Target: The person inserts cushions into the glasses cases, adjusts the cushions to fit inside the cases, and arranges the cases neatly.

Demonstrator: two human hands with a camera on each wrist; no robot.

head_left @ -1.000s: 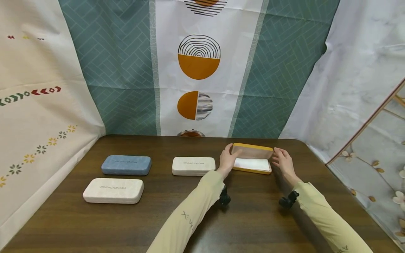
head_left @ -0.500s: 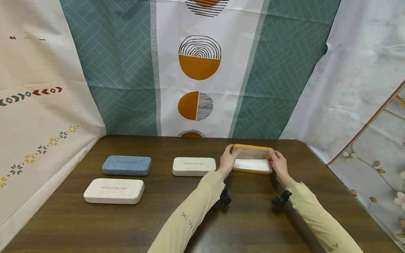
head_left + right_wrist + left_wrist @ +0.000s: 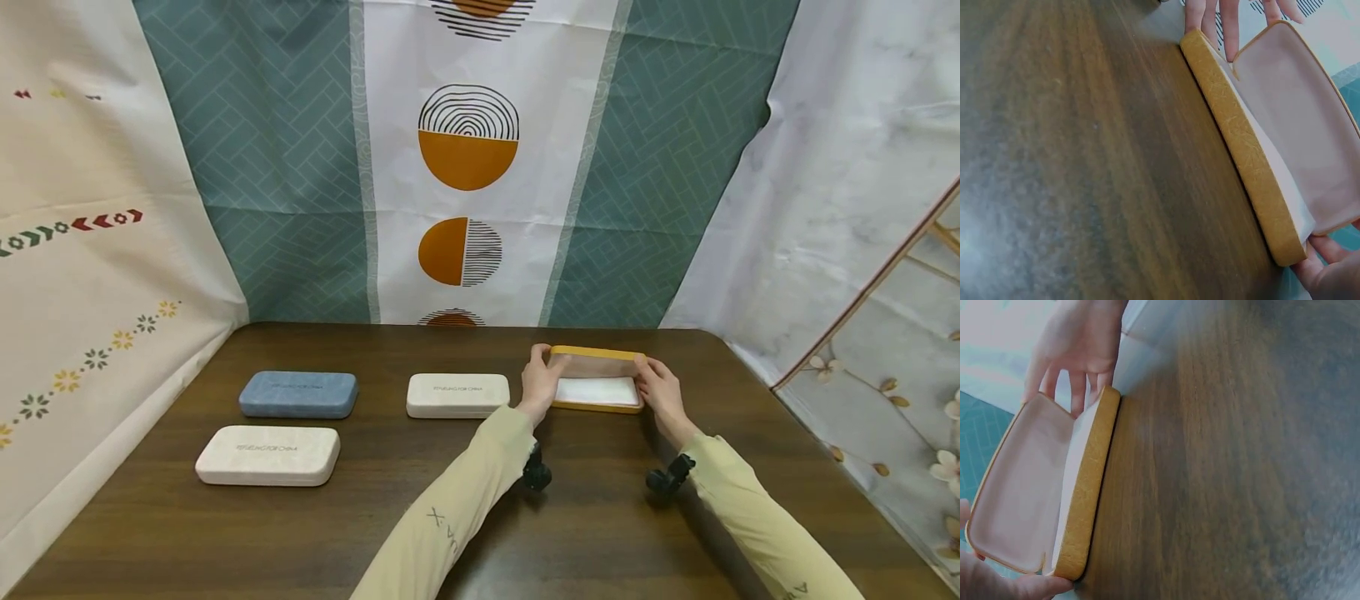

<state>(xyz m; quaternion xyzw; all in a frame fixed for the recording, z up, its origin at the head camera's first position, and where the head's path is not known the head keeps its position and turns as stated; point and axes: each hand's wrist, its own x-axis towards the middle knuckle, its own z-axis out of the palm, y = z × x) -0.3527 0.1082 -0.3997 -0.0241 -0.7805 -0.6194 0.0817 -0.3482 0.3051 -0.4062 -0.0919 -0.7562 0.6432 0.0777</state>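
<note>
A yellow-orange glasses case [image 3: 596,408] lies on the table with its lid [image 3: 603,365] raised on the far side. Pale pinkish lining covers the inside of the lid, and a white cloth-like sheet [image 3: 597,389] lies in the base. My left hand [image 3: 537,387] grips the case's left end, thumb toward the inside of the lid. At the right end, my right hand [image 3: 662,396] holds the lid's corner, with fingers also by the base. The orange base [image 3: 1088,494] rests flat on the wood in the left wrist view. Parts of both hands are cut off in the wrist views.
A white glasses case [image 3: 458,397] stands shut just left of my left hand. Farther left are a blue case [image 3: 298,395] and a larger white case [image 3: 267,457], both closed. The brown table [image 3: 300,533] ends at patterned curtains [image 3: 465,250] behind.
My right hand has moved left from beside the case onto its right end and the lid's corner. The lid now leans slightly lower. My left hand stays at the left end.
</note>
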